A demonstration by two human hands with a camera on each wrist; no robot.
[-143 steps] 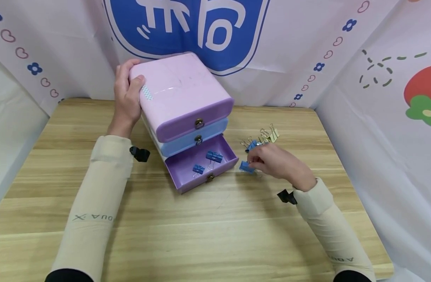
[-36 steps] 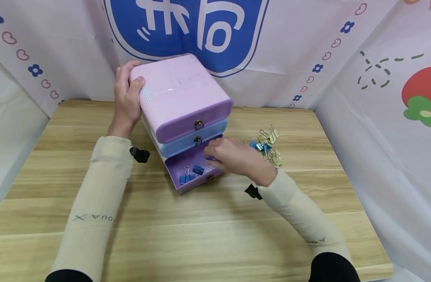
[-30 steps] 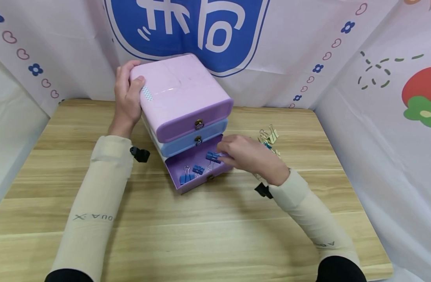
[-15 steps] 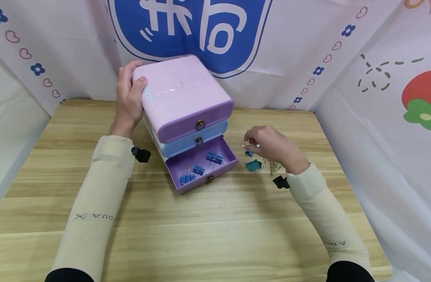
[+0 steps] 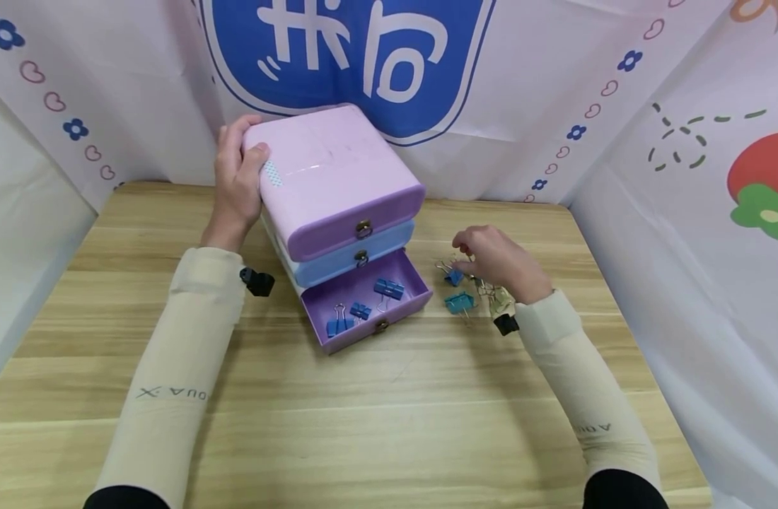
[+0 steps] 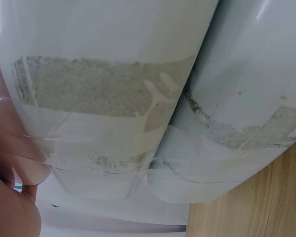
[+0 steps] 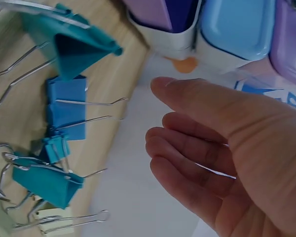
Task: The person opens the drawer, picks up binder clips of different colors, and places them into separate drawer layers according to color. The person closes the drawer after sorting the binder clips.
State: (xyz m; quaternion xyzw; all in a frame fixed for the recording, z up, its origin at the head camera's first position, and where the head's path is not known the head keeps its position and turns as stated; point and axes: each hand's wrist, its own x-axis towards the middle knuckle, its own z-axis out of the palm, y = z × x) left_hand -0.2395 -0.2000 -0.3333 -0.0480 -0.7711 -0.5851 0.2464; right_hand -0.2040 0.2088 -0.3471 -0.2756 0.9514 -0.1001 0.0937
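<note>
My left hand (image 5: 236, 187) grips the back left corner of a small drawer box (image 5: 338, 170), thumb on its pink top. The left wrist view mostly shows the box's white wall (image 6: 103, 89). Its bottom purple drawer (image 5: 404, 317) is pulled out, with three blue binder clips (image 5: 389, 288) inside. To the right of it, my right hand (image 5: 500, 261) hovers over a cluster of binder clips, fingers loosely bent. In the right wrist view nothing is between the fingers. A blue binder clip (image 7: 66, 106) and a teal binder clip (image 7: 69, 44) lie nearby.
Pale yellow binder clips (image 5: 500, 302) lie partly hidden below my right wrist. The blue middle drawer (image 5: 389, 244) and the purple top drawer (image 5: 389, 212) are closed. A printed white cloth (image 5: 491, 92) hangs behind the wooden table (image 5: 363, 424).
A third blue clip has been added to the drawer. My right hand has moved from the drawer rightward to the loose clips, and lifted slightly off them. The left hand keeps its hold.
</note>
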